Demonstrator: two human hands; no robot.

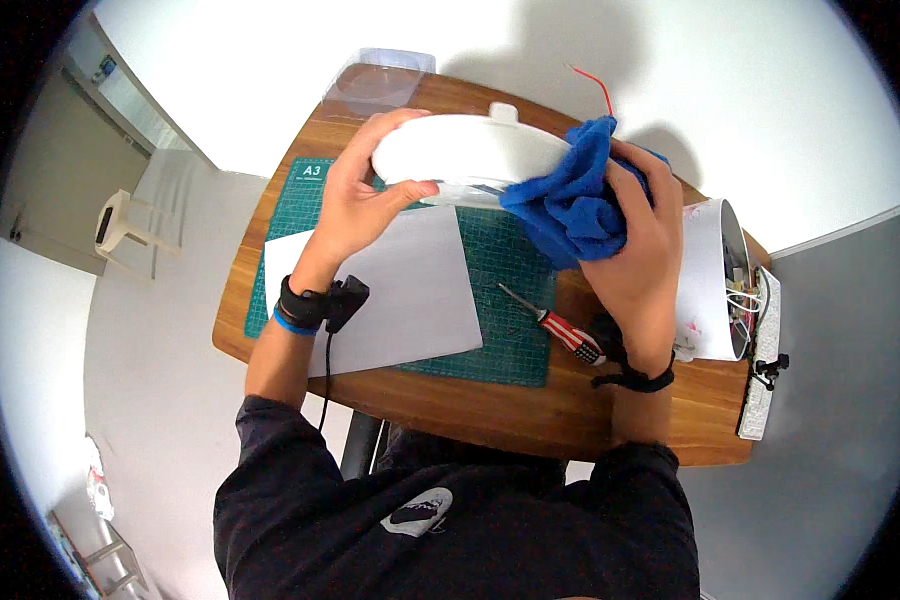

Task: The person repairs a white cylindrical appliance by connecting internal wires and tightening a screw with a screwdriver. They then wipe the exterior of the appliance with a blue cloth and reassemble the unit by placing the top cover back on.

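Above the far part of the wood-grained desk, raised in my two hands, is one white round housing: shallow, smooth, seen nearly edge-on, with a single small tab on its far rim. My left fingers are clamped on its left edge, thumb on the near side. My right fingers are clamped on one crumpled blue cloth, which covers the housing's right end; one red wire projects beyond the cloth. Below lie one green cutting mat, one white paper sheet partly over it, and one screwdriver with a red, white and dark handle. Containers, two: at right, a white cylindrical bin holding white cables and small parts too crowded to count; at the far edge, a clear plastic tray.
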